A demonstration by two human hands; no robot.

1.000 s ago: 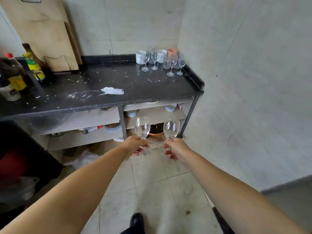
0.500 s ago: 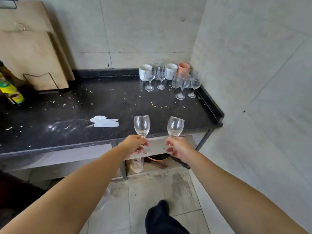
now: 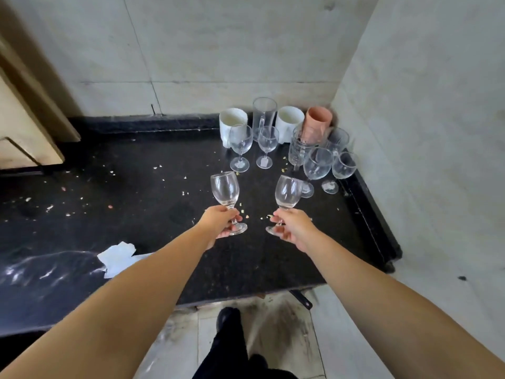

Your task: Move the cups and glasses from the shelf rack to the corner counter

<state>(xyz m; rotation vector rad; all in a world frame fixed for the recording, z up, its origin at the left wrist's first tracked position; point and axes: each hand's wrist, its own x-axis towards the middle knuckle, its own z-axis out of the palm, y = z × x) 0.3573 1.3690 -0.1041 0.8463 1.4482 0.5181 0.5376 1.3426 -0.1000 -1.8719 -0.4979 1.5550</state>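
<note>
Item: two stemmed glasses in transit. Left hand (image 3: 218, 222) pinches the left wine glass (image 3: 225, 190) by its stem; right hand (image 3: 293, 228) pinches the right wine glass (image 3: 288, 193) likewise. Since a second ago both have come from over the floor to above the bench (image 3: 136, 203). Stored cluster (image 3: 289, 140) stands at 12–1 o'clock. Judgement: set-down imminent.

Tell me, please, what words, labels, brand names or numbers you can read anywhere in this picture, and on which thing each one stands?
None can be read.
Small tag on the foot of a wine glass: too small to read.
White mugs, pink cup and torn paper: no print visible.
</note>
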